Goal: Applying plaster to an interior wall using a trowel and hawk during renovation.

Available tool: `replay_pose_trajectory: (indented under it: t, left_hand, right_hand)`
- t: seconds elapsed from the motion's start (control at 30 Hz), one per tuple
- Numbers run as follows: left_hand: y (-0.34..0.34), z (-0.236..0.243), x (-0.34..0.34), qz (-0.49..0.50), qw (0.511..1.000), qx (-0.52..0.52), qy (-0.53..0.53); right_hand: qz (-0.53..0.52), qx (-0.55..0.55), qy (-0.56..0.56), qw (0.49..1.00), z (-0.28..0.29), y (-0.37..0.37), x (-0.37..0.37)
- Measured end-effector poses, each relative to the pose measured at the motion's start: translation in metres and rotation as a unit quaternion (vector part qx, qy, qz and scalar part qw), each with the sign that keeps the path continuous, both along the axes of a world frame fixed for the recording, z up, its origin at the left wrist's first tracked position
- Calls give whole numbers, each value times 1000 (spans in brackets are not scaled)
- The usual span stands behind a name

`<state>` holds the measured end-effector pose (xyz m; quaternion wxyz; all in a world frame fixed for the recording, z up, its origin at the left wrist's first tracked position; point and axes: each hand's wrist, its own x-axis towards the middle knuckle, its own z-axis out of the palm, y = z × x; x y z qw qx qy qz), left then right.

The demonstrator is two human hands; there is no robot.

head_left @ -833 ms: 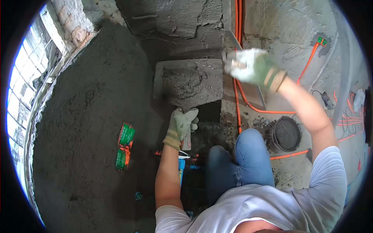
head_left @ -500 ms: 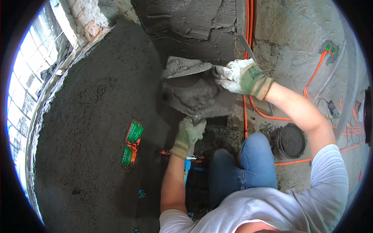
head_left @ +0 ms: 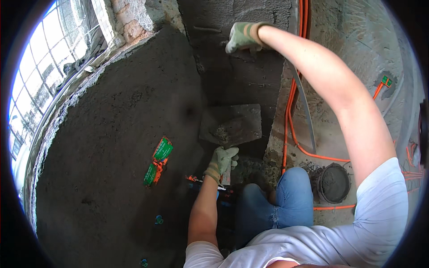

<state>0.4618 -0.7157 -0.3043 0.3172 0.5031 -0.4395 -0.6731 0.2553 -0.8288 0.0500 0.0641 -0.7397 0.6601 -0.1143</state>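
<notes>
My left hand, in a green and white glove, is closed around the handle of a hawk, a flat square mortar board. A small heap of wet mortar lies on it near the hand. My right hand, in a matching glove, is reached out far to the fresh grey mortar on the wall. Its fingers are curled round the trowel, whose blade is mostly hidden behind the glove and arm.
To the left, a mortared wall carries green-covered electrical boxes and runs to a barred window. Orange conduits run at the right beside a long metal strip. A bucket of mortar stands by my knee.
My right hand has moved from above the hawk up and away to the far wall, taking the loaded trowel along. The hawk is lower and holds much less mortar.
</notes>
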Motion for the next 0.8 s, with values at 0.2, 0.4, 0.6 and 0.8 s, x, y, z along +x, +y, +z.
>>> replay_pose_trajectory:
  t: [0.2,0.4,0.6,0.8]
  left_hand:
    - [-6,5,8,-13,1000,2,-19]
    - [-5,0,13,-29,999,21,-12]
    - [-7,2,10,-22,1000,4,-6]
    - [-6,1,5,-10,1000,8,-23]
  right_hand:
    - [-15,0,-38,999,58,19,-14]
    - [82,-202,139,966,-28,44,-16]
    - [22,-135,227,964,-75,27,25]
    - [48,-142,217,964,0,17,23]
